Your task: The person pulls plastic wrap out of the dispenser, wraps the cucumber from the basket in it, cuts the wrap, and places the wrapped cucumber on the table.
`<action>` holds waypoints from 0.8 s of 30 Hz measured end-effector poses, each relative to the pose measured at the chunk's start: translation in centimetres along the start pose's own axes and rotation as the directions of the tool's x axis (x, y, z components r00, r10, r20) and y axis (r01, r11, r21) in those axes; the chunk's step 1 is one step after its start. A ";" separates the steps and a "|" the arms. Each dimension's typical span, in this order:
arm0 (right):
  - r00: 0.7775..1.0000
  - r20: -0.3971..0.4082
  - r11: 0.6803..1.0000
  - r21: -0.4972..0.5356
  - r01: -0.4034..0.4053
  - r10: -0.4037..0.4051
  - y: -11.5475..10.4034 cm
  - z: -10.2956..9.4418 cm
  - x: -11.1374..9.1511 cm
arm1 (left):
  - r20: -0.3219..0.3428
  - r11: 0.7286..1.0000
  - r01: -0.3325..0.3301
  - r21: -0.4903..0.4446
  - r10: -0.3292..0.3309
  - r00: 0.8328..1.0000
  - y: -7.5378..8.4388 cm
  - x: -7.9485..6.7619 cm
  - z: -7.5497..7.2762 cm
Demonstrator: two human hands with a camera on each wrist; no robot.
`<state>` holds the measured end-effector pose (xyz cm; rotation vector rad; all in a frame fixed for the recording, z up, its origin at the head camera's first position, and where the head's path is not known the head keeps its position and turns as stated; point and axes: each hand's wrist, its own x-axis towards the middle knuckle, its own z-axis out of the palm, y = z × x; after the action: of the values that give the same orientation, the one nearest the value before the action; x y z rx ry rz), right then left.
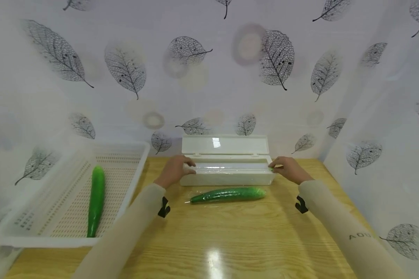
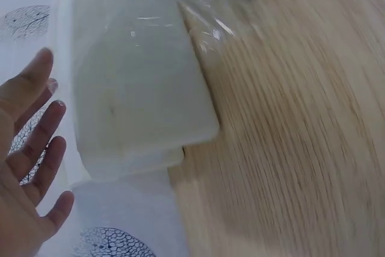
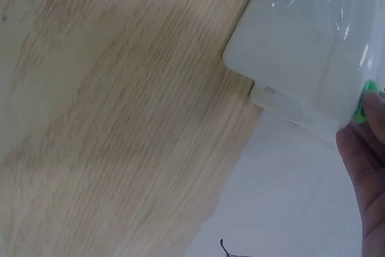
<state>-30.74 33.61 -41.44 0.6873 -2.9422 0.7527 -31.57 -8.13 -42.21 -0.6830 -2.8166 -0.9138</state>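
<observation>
A white cling film dispenser point(image 1: 227, 179) stands at the back of the table with its lid point(image 1: 227, 145) raised. Clear film hangs over its front wall. My left hand point(image 1: 176, 170) is at the box's left end; in the left wrist view its fingers point(image 2: 45, 130) are spread and relaxed beside the box. At the right end, my right hand point(image 1: 289, 169) pinches a small green slider point(image 3: 366, 102) on the box's edge, thumb on top and fingers against the corner. Just in front of the box lies a cucumber point(image 1: 228, 195) with clear film around it.
A white plastic basket point(image 1: 132, 186) with a perforated bottom stands on the left, holding another cucumber point(image 1: 97, 201). Behind the wooden table point(image 1: 237, 232) hangs a pale curtain point(image 1: 216, 97) with a leaf print, close to the raised lid.
</observation>
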 end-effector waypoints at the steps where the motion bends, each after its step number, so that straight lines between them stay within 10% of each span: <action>1: 1.000 -0.006 1.000 0.013 -0.010 0.010 0.0 0.1 -0.1 | -0.011 0.998 0.020 -0.053 -0.020 1.000 0.0 0.1 -0.1; 5: 0.999 -0.034 0.998 0.045 -0.031 0.033 -0.1 0.5 -0.3 | -0.119 0.990 0.027 -0.140 -0.044 0.992 0.8 0.2 0.0; 9: 0.991 -0.135 0.997 -0.080 -0.010 -0.001 -1.9 1.2 -0.7 | -0.228 0.985 -0.140 0.105 0.161 0.960 3.0 -0.6 1.4; 13: 0.963 -0.223 0.969 -0.224 0.103 -0.154 -6.0 2.8 -1.2 | -0.083 0.830 -0.366 0.421 0.437 0.896 5.9 -2.1 3.5; 17: 0.931 -0.146 0.903 -0.333 0.273 -0.335 -9.0 5.2 -1.6 | 0.141 0.689 -0.465 0.555 0.474 0.869 7.5 -3.1 5.5; 24: 0.952 -0.021 0.882 -0.381 0.276 -0.307 -9.4 8.1 -1.8 | 0.225 0.639 -0.473 0.607 0.433 0.873 7.7 -3.2 8.0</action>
<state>-24.50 23.21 -44.62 0.9979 -2.6965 0.1777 -24.93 0.82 -45.32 -1.2091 -2.5151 0.1859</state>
